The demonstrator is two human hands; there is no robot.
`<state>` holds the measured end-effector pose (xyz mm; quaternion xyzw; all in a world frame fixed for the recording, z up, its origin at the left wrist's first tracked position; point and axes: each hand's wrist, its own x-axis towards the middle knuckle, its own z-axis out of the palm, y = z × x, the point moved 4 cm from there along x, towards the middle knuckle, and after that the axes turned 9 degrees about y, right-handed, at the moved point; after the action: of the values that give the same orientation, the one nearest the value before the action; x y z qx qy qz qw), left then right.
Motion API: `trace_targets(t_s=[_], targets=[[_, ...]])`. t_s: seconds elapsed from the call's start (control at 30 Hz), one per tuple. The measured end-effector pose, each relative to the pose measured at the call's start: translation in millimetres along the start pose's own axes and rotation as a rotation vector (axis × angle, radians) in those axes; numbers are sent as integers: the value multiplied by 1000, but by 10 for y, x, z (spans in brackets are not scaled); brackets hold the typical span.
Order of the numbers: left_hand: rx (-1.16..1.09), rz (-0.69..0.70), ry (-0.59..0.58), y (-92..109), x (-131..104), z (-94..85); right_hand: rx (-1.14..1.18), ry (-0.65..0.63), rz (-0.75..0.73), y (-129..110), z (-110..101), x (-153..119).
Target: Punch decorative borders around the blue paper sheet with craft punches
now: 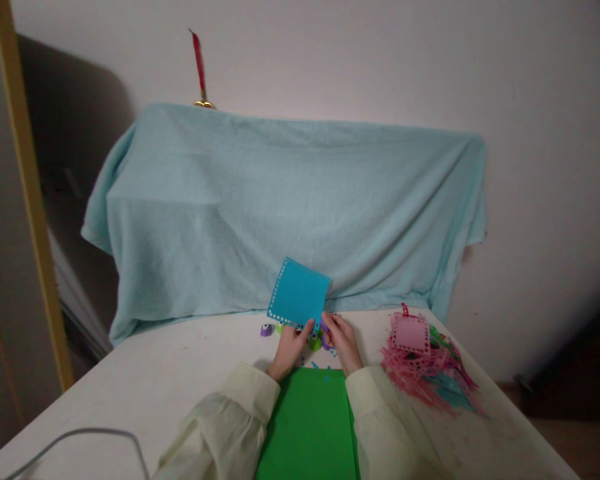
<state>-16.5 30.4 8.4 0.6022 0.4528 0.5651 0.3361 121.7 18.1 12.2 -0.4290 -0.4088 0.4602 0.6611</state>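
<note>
My left hand [290, 349] pinches the lower edge of a blue square of paper [300, 291], which is tilted up above the table. Rows of small punched holes run along its left and lower edges. At the paper's lower right corner, my right hand [343, 339] closes around a small purple paper punch [325, 327], partly hidden by the fingers. Just behind and between the hands sits a green punch with an eye on it [315, 342]. Another purple punch [266, 330] stands left of my left hand. Blue paper bits [327, 379] are scattered below the hands.
Green sheets [307, 427] lie on the white table [195, 380] between my forearms. To the right is a pink punched card [411, 333] on a heap of pink shreds [420, 373]. A grey cable [90, 431] curves at front left. A light blue cloth [290, 200] hangs behind.
</note>
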Motion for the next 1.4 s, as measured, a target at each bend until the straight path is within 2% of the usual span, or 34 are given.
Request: trace_targets(t_s=[0.23, 0.4, 0.8, 1.1, 1.23, 1.4], targets=[[-44, 24, 7, -26, -10, 0, 9, -29, -12, 26, -2, 13], [-83, 27, -4, -11, -10, 1, 102, -38, 20, -16, 11, -13], [-74, 22, -27, -12, -12, 7, 158, 10, 33, -37, 4, -15], [-74, 70, 53, 188, -53, -55, 75, -31, 14, 13, 11, 7], [-31, 91, 61, 160, -26, -46, 57, -19, -4, 87, 22, 35], [-4, 83, 85, 121, -25, -46, 40, -79, -3, 72, 60, 1]])
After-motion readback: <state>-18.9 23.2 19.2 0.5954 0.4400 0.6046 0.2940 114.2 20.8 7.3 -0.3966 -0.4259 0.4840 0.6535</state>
